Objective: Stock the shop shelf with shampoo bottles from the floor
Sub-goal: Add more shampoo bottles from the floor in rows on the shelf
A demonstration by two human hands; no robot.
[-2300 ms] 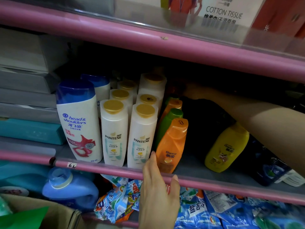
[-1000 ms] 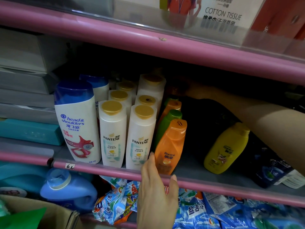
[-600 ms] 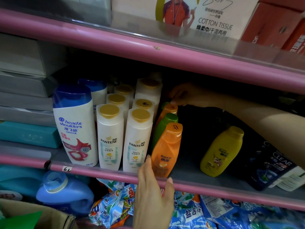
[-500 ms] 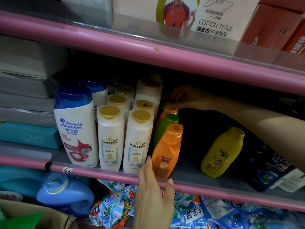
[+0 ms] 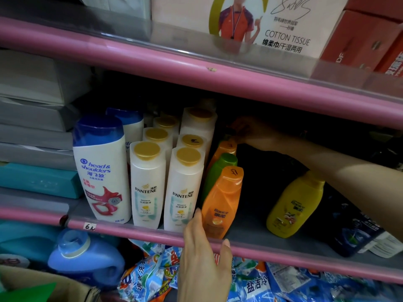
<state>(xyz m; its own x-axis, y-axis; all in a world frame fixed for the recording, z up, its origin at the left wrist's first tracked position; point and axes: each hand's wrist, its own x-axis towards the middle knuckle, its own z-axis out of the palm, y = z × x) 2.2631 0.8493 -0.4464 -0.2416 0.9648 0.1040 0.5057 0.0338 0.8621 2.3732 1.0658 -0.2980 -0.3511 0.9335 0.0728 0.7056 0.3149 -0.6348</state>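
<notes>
Shampoo bottles (image 5: 221, 199) stand upright in a row toward shelf (image 5: 283, 250) back; right hand (image 5: 250, 132) is nearer, grip unclear in dark, left hand (image 5: 205, 253) flat on front edge w/ straight fingers.

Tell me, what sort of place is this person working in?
Most likely a small shop. Pink-edged shelves hold rows of branded shampoo: Pantene bottles, a Head & Shoulders bottle and orange Rejoice bottles. A handwritten price tag is stuck on the shelf edge, and boxed cotton tissue sits above.
</notes>
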